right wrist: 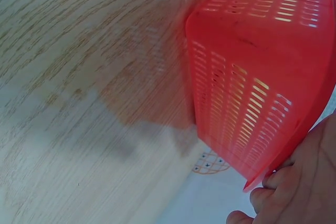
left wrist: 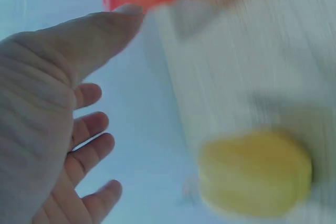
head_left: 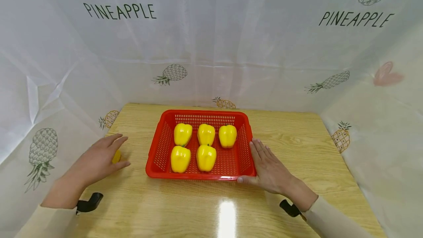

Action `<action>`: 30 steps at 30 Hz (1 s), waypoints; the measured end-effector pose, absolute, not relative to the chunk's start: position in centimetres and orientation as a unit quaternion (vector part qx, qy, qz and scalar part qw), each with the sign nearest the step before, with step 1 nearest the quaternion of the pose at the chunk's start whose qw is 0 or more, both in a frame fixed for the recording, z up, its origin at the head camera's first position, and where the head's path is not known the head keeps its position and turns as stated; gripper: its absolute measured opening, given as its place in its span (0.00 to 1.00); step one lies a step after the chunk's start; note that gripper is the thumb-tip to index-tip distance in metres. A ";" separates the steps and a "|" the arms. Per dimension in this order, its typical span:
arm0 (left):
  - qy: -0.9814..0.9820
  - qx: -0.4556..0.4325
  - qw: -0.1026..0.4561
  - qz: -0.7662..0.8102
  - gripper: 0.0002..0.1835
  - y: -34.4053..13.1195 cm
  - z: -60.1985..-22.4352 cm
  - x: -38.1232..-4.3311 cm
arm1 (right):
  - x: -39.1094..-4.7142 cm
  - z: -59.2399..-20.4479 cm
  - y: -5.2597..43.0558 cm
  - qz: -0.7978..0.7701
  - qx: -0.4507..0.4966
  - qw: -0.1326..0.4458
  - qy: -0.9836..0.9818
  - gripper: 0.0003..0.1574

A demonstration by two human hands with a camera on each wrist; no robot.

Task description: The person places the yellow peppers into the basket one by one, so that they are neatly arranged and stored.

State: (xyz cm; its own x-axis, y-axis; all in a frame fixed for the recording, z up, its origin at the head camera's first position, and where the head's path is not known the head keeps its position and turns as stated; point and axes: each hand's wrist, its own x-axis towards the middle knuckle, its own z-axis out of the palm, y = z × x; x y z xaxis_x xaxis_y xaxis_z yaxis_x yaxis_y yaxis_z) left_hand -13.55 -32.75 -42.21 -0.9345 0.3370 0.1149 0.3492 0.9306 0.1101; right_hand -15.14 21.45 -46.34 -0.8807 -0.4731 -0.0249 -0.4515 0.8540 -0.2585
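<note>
A red plastic basket [head_left: 201, 176] stands on the table with several yellow bell peppers [head_left: 206, 158] inside, three in its back row and two in front. My right hand [head_left: 272, 170] rests against the basket's right side, fingers extended along it and thumb at the front corner. In the right wrist view, the fingertips touch the rim of the slotted basket wall [right wrist: 236, 98]. To the left of the basket, my left hand [head_left: 96, 159] is spread beside another yellow bell pepper [left wrist: 255, 174], mostly hidden behind it in the head view. The left wrist view shows a gap between that pepper and the hand.
The wood-grain table [head_left: 185, 208] carries the basket near its middle. A white curtain [head_left: 211, 39] printed with pineapples encloses the back and both sides. Dark wrist straps or mounts [head_left: 90, 202] show at both wrists.
</note>
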 end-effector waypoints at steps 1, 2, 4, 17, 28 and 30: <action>-0.982 -0.174 0.049 -0.054 0.47 -33.6 -42.2 -13.5 | -15.1 -46.3 21.5 -0.124 -0.240 0.044 0.962 0.81; -0.983 -0.173 0.046 -0.045 0.49 -34.5 -42.3 -13.5 | -15.1 -46.3 21.4 -0.124 -0.239 0.044 0.962 0.81; -0.982 -0.179 0.053 -0.025 0.52 -35.9 -42.7 -13.4 | -15.1 -46.3 21.4 -0.124 -0.239 0.044 0.962 0.81; -0.976 -0.211 0.031 0.054 0.60 -39.7 -45.3 -13.6 | -15.0 -46.3 21.3 -0.128 -0.240 0.046 0.961 0.80; -0.974 -0.214 0.024 0.063 0.58 -40.2 -46.5 -14.5 | -15.2 -46.4 21.3 -0.128 -0.238 0.048 0.962 0.81; -0.975 -0.215 0.028 0.056 0.59 -40.2 -46.8 -14.7 | -15.2 -46.4 21.3 -0.127 -0.238 0.049 0.962 0.81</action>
